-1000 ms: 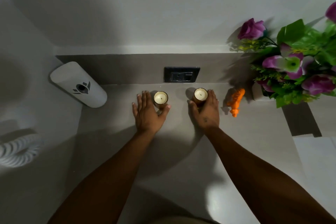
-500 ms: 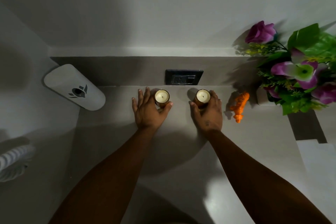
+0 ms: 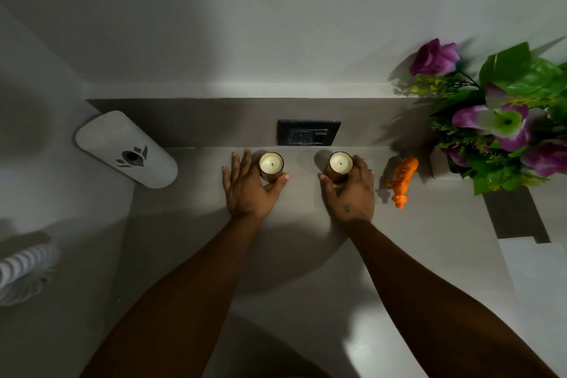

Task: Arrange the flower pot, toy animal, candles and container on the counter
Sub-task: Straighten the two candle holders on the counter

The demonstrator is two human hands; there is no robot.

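Observation:
Two candles in amber glass jars stand near the back of the grey counter [image 3: 300,255]. My left hand [image 3: 248,187] wraps the left candle [image 3: 271,164] from its left side, thumb in front of it. My right hand [image 3: 352,190] grips the right candle [image 3: 340,164] from its right. An orange toy tiger [image 3: 402,181] lies just right of my right hand. The flower pot [image 3: 441,166] with purple flowers and green leaves stands at the far right. A white container [image 3: 125,149] with a dark flower logo lies on its side at the back left.
A black wall socket [image 3: 308,132] sits on the backsplash behind the candles. A white, ribbed coiled object [image 3: 24,270] shows at the left edge. A paler raised surface [image 3: 534,273] lies at the right front.
Both hands have stayed on their candles, which now stand slightly closer to the back wall. The view has tilted a little.

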